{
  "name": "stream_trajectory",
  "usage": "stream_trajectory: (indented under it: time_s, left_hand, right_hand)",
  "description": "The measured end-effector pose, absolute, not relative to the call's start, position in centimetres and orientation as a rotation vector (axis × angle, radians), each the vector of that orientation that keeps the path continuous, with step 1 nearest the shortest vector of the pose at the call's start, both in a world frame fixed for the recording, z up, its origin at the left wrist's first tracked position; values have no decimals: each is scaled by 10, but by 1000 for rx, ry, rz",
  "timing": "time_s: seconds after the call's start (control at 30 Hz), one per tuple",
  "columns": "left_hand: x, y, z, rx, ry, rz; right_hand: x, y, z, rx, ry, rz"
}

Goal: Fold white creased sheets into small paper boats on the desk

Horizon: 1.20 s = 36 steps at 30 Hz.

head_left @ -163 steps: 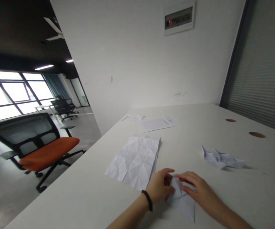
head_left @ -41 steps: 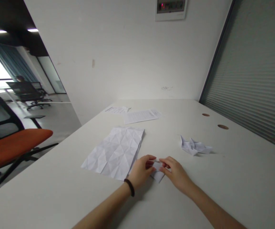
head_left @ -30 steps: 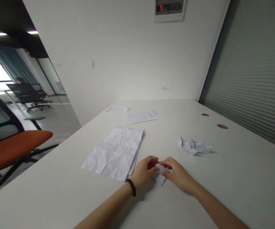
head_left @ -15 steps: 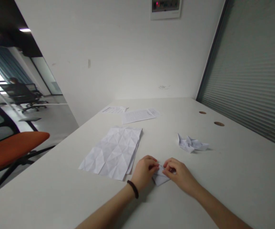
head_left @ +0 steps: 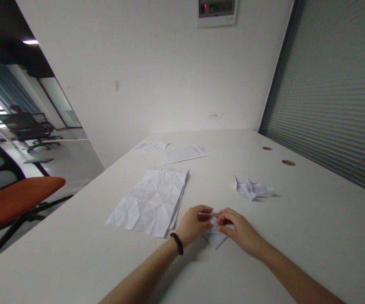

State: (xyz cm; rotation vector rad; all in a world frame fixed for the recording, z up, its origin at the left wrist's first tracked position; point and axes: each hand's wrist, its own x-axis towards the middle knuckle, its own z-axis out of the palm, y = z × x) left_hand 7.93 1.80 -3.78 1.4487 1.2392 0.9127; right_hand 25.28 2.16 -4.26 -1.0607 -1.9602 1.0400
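Observation:
A small piece of folded white paper [head_left: 215,240] lies near the front of the table, its pointed corner towards me. My left hand [head_left: 195,223], with a dark band on its wrist, grips the left side of this paper, thumb and fingertips on its edge. From the right, my right hand [head_left: 237,230] pinches the upper right part between thumb and fingers. The fingers cover much of the paper's top. Beyond my right hand rests a folded paper figure [head_left: 253,189] with pointed tips. To the left lie creased white sheets [head_left: 152,200], stacked and marked with a grid of folds.
Printed sheets [head_left: 184,154] lie farther back on the white table [head_left: 74,253]. Two round holes are cut near its right edge, beside a blind-covered glass panel [head_left: 328,101]. An orange chair [head_left: 20,196] stands to the left; a person sits in the background.
The folded paper has turned slightly, its near corner now lower and farther right. My left fingers have spread a little more. The view has shifted slightly.

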Motion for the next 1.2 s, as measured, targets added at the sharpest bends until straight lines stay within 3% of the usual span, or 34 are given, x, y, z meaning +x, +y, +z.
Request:
stream_trajectory:
  time_s: [0.37, 0.6, 1.2]
  left_hand:
    - [76, 13, -35, 1319, 1007, 903]
    - [73, -7, -24, 1750, 1295, 849]
    - [68, 1, -34, 1196, 1000, 1144]
  right_hand:
    - [255, 12, -27, -1161, -2040, 1118]
    - [255, 14, -26, -949, -2105, 1088]
    - [241, 15, -36, -902, -1802, 1209]
